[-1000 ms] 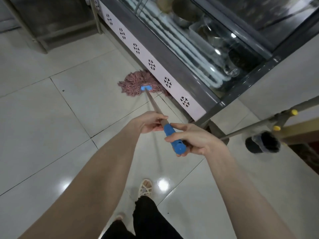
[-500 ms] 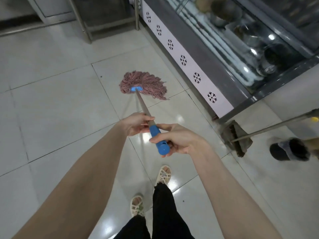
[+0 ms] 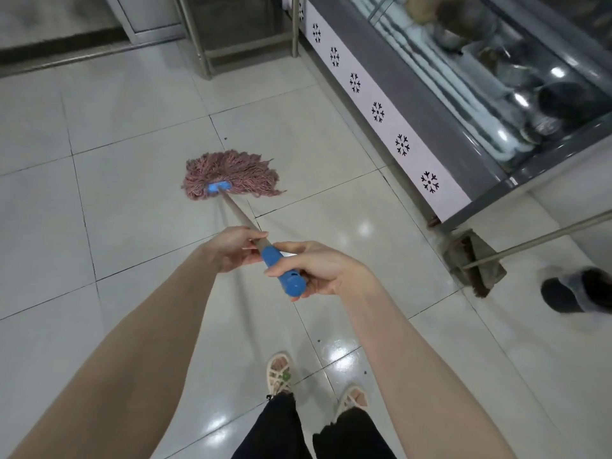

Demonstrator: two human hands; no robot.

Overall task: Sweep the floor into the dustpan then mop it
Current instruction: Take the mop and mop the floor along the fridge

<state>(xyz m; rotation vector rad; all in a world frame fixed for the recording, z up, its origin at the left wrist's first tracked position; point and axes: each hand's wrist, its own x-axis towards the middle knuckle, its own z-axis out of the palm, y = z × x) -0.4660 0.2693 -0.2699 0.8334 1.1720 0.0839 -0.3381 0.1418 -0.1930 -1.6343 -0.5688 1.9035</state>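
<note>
A pink string mop head with a blue clamp lies spread flat on the white tiled floor. Its grey handle runs back toward me and ends in a blue grip. My left hand grips the grey shaft just above the blue grip. My right hand grips the blue end from the right. A metal dustpan with a long handle stands on the floor at the right, beside the counter's corner.
A glass-fronted display counter with a snowflake-patterned base runs along the right. A steel rack's legs stand at the top. Another person's dark shoe is at the right edge. My sandalled feet are below.
The mop head has been pulled left, away from the counter's base and out onto the open tiles. Both hands keep the same hold on the handle.
</note>
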